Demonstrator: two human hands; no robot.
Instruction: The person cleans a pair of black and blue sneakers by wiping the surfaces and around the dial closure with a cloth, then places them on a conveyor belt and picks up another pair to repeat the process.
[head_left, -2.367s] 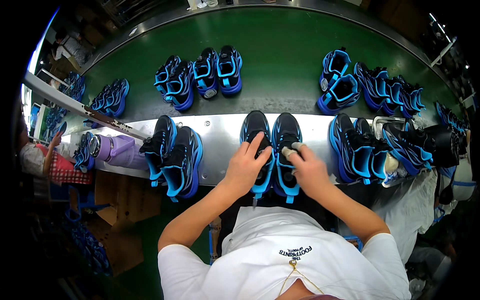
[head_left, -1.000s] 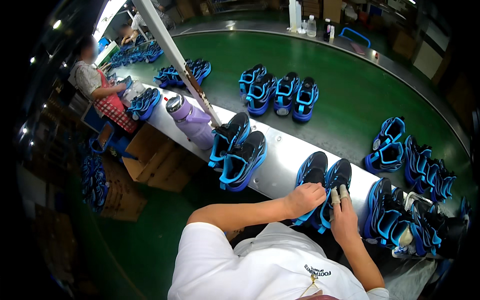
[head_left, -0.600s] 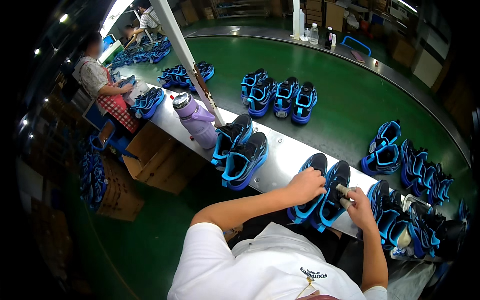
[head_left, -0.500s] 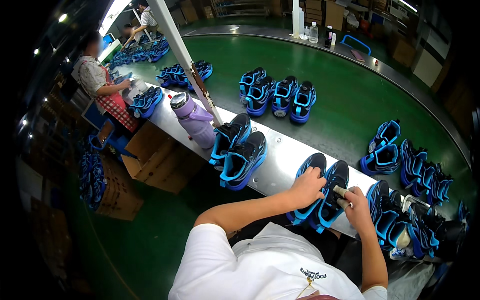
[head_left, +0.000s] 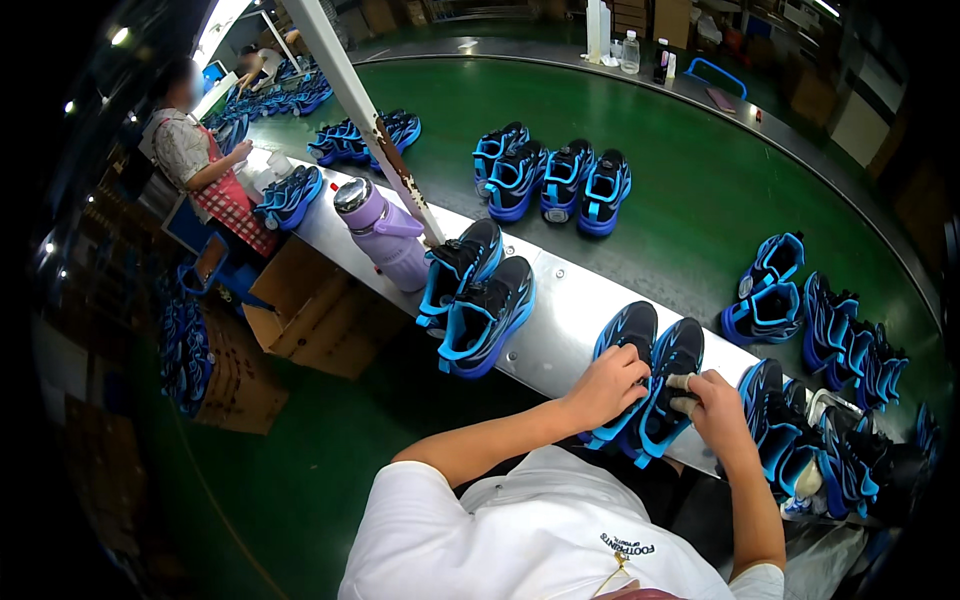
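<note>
Two black sneakers with bright blue trim stand side by side on the metal ledge in front of me, a left one [head_left: 631, 326] and a right one [head_left: 680, 345]. My left hand [head_left: 606, 385] reaches over the left sneaker, its bent fingers gripping the near side of the right sneaker's opening. From the other side, my right hand [head_left: 715, 408] pinches the same shoe by its collar and tongue. Pale covers wrap its thumb and a finger. The fingertips partly hide what they hold.
Left along the ledge are another sneaker pair [head_left: 487, 315], a purple bottle [head_left: 385, 235] and a slanted post [head_left: 365, 110]. More sneakers [head_left: 585, 190] sit on the green conveyor [head_left: 660, 140]. To my right are crowded shoes [head_left: 775, 425]. A co-worker [head_left: 195, 150] stands far left near cardboard boxes [head_left: 310, 310].
Both my hands stay on the right sneaker, with only a slight shift of the fingers. The co-worker's hand has lifted a little, and a person farther back has bent lower.
</note>
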